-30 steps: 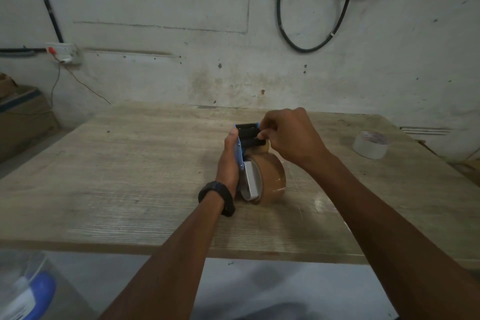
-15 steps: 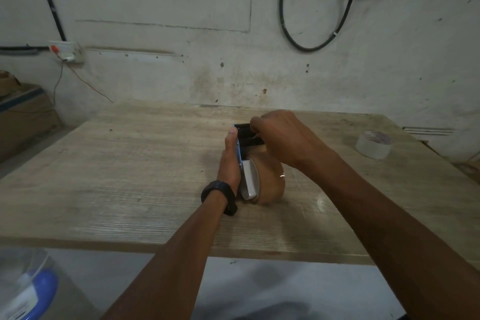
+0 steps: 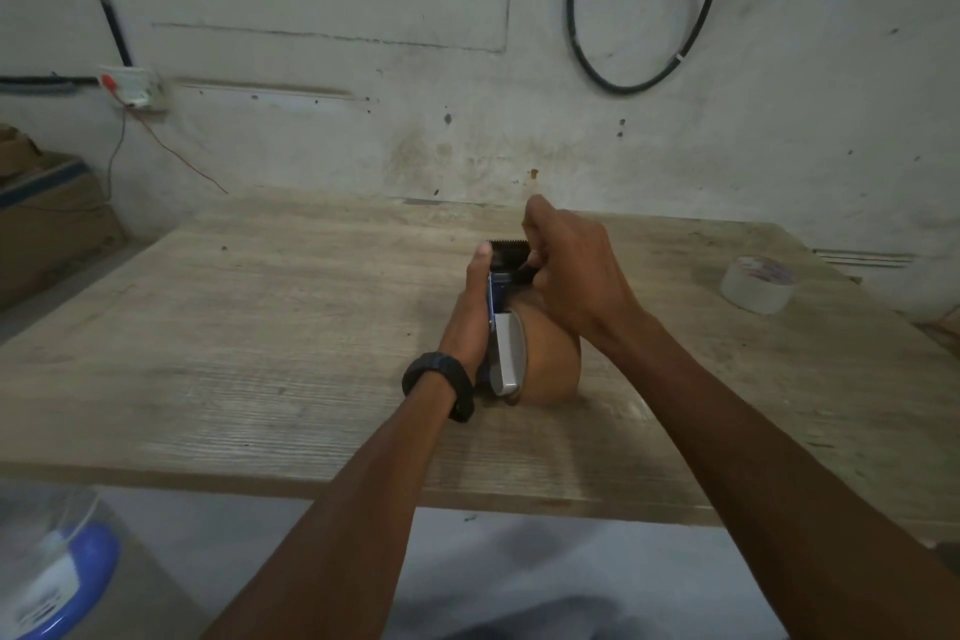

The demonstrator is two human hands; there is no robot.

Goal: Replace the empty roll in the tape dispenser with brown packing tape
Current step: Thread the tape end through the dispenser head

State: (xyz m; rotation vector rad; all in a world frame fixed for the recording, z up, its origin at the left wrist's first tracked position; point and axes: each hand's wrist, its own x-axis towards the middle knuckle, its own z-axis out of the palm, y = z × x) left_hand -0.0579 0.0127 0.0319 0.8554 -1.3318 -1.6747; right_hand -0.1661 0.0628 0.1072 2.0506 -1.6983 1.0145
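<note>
The tape dispenser (image 3: 503, 327), blue and grey with a black serrated blade at its far end, stands on the wooden table (image 3: 260, 327) at the centre. A roll of brown packing tape (image 3: 550, 369) sits mounted on its right side. My left hand (image 3: 470, 317) grips the dispenser's left side, thumb up by the blade. My right hand (image 3: 571, 270) is closed over the dispenser's front just behind the blade, fingers pinched there; what they pinch is hidden. The emptied whitish roll (image 3: 757, 283) lies on the table at the far right.
A wall with a hanging black cable loop (image 3: 639, 73) and a socket (image 3: 130, 86) stands behind the table. Cardboard boxes (image 3: 47, 224) sit at the left. A clear container with a blue part (image 3: 52, 572) is at the lower left, below the table's front edge.
My right hand has slid left and slightly away from me over the dispenser's front, with its knuckles raised. The left hand and the dispenser have stayed in place.
</note>
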